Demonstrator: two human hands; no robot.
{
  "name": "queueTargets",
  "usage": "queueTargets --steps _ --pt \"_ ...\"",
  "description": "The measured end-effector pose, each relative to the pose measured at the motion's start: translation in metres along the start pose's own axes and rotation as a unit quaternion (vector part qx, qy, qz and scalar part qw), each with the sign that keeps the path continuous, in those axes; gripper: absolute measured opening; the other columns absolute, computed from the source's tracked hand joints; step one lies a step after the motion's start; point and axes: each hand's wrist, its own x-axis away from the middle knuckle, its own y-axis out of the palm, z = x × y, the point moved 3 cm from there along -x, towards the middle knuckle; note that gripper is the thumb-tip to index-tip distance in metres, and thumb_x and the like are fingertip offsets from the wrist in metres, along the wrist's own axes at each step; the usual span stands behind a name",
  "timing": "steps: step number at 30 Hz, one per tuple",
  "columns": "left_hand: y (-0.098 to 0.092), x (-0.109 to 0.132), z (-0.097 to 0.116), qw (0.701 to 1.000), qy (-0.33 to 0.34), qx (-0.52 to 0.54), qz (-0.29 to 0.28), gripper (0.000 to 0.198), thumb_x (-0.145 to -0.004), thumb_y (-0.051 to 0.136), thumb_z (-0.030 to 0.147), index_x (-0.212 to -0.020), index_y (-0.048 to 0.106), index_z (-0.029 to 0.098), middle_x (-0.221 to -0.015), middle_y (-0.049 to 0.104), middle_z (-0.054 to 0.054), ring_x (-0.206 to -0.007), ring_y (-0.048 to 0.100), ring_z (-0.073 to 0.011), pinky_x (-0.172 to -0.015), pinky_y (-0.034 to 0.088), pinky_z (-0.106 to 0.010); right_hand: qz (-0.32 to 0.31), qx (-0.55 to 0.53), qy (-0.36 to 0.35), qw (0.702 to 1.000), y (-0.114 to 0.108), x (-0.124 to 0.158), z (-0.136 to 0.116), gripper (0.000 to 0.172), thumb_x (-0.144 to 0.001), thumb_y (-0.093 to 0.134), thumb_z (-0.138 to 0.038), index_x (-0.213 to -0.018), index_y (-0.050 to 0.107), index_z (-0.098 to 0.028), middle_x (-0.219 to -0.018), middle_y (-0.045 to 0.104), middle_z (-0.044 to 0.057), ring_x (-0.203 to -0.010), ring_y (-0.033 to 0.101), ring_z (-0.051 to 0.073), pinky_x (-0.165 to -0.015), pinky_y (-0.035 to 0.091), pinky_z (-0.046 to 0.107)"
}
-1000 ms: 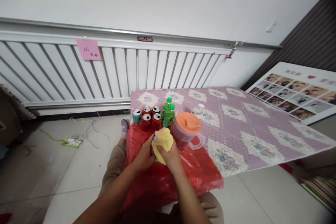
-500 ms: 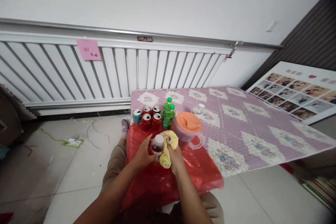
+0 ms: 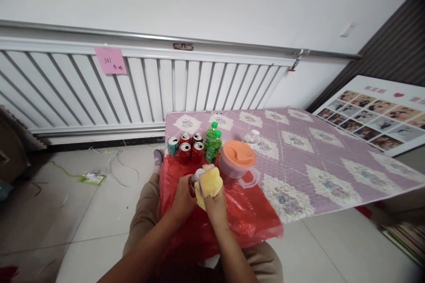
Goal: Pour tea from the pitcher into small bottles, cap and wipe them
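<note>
My left hand (image 3: pixel 183 200) is wrapped around a dark-filled bottle (image 3: pixel 192 184) with a white cap, above the red plastic sheet (image 3: pixel 242 214). In my right hand (image 3: pixel 217 207) is a yellow cloth (image 3: pixel 211 183) with a pale purple edge, pressed against the bottle's upper right side. The cloth hides part of the cap and most of the bottle. Just right of the cloth stands a clear pitcher (image 3: pixel 229 171) with an orange lid (image 3: pixel 239 153). Beyond my hands are two green bottles (image 3: pixel 213 149), several red cans (image 3: pixel 185 153) and a teal can (image 3: pixel 172 146).
A clear white-capped bottle (image 3: pixel 252 137) stands behind the pitcher on the purple floral table cover (image 3: pixel 229 126). Along the wall runs a white radiator (image 3: pixel 156 84). A power strip (image 3: pixel 92 179) with cables lies on the floor at left. A photo board (image 3: pixel 372 115) leans at right.
My right hand has brought the yellow cloth up and left over the bottle's cap and side. My left fingers have closed further around the bottle, which now tilts slightly.
</note>
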Motion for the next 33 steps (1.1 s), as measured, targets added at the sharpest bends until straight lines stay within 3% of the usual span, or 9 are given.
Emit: queueTargets --steps 3,6,9,13,16,20,25,28,33 --pt "-0.002 0.002 -0.001 1.0 -0.001 0.002 0.005 0.064 -0.072 0.083 0.025 -0.131 0.059 0.023 -0.129 0.066 -0.012 -0.121 0.065 -0.036 -0.109 0.054 -0.059 -0.004 -0.074 0.09 0.993 -0.005 -0.006 0.007 0.061 -0.073 0.083 -0.048 -0.126 0.069 -0.02 -0.121 0.079 0.017 -0.109 0.075 0.034 -0.097 0.061 0.05" --pt "-0.004 0.008 -0.002 1.0 0.009 0.02 0.017 0.063 -0.072 0.082 0.022 -0.13 0.059 0.023 -0.128 0.067 -0.01 -0.12 0.067 -0.0342 -0.11 0.055 -0.058 0.001 -0.09 0.13 0.987 -0.01 -0.009 0.011 0.051 -0.079 0.076 -0.054 -0.118 0.072 -0.023 -0.101 0.083 0.011 -0.091 0.078 0.032 -0.081 0.064 0.047" --pt "-0.007 0.012 -0.003 0.998 0.001 0.04 0.048 0.064 -0.074 0.082 0.023 -0.133 0.058 0.024 -0.125 0.068 -0.009 -0.116 0.07 -0.0318 -0.107 0.057 -0.056 0.017 -0.11 0.147 0.983 -0.011 -0.01 0.014 0.05 -0.079 0.074 -0.059 -0.114 0.074 -0.023 -0.107 0.083 0.012 -0.096 0.078 0.031 -0.084 0.063 0.046" --pt "-0.014 0.008 -0.001 0.998 -0.01 0.044 0.039 0.072 -0.07 0.083 0.023 -0.138 0.059 0.022 -0.121 0.07 -0.012 -0.112 0.07 -0.0342 -0.105 0.058 -0.057 0.011 -0.118 0.132 0.984 -0.01 -0.007 0.014 0.054 -0.079 0.077 -0.058 -0.119 0.072 -0.023 -0.122 0.08 0.014 -0.112 0.076 0.033 -0.097 0.06 0.049" --pt "-0.017 0.003 0.003 0.999 0.014 0.041 0.018 0.06 -0.067 0.082 0.02 -0.126 0.068 0.021 -0.121 0.073 -0.012 -0.118 0.068 -0.0372 -0.108 0.055 -0.059 -0.003 -0.089 0.089 0.992 -0.006 -0.003 0.011 0.057 -0.081 0.078 -0.055 -0.127 0.068 -0.023 -0.129 0.078 0.015 -0.117 0.074 0.034 -0.103 0.058 0.051" --pt "-0.012 0.005 0.007 0.998 0.013 0.062 0.01 0.053 -0.073 0.08 0.024 -0.124 0.067 0.022 -0.124 0.072 -0.01 -0.116 0.069 -0.0329 -0.106 0.057 -0.055 0.009 0.0 -0.006 1.0 0.0 0.0 0.006 0.065 -0.079 0.083 -0.045 -0.138 0.063 -0.026 -0.145 0.068 0.016 -0.133 0.065 0.034 -0.116 0.05 0.053" --pt "-0.007 0.014 0.006 0.998 -0.005 0.06 0.022 0.057 -0.074 0.082 0.022 -0.128 0.065 0.023 -0.125 0.071 -0.011 -0.119 0.069 -0.0339 -0.109 0.055 -0.056 -0.037 -0.041 0.014 0.998 -0.002 -0.007 0.013 0.063 -0.08 0.082 -0.042 -0.139 0.063 -0.027 -0.141 0.071 0.014 -0.125 0.07 0.032 -0.112 0.054 0.055" --pt "-0.014 0.008 0.003 0.998 -0.015 0.063 -0.013 0.065 -0.069 0.082 0.017 -0.132 0.064 0.018 -0.13 0.069 -0.015 -0.121 0.068 -0.035 -0.112 0.054 -0.057 -0.055 -0.091 0.053 0.993 -0.01 -0.013 0.018 0.057 -0.083 0.081 -0.047 -0.135 0.069 -0.026 -0.137 0.075 0.013 -0.125 0.071 0.032 -0.111 0.056 0.052" --pt "-0.033 -0.021 0.008 0.988 -0.022 0.078 -0.13 0.083 -0.065 0.084 0.017 -0.144 0.058 0.017 -0.14 0.068 -0.017 -0.128 0.066 -0.0337 -0.117 0.051 -0.056 -0.047 -0.103 0.097 0.989 -0.015 -0.016 0.018 0.053 -0.082 0.078 -0.058 -0.124 0.077 -0.024 -0.128 0.08 0.013 -0.12 0.074 0.034 -0.107 0.057 0.053"
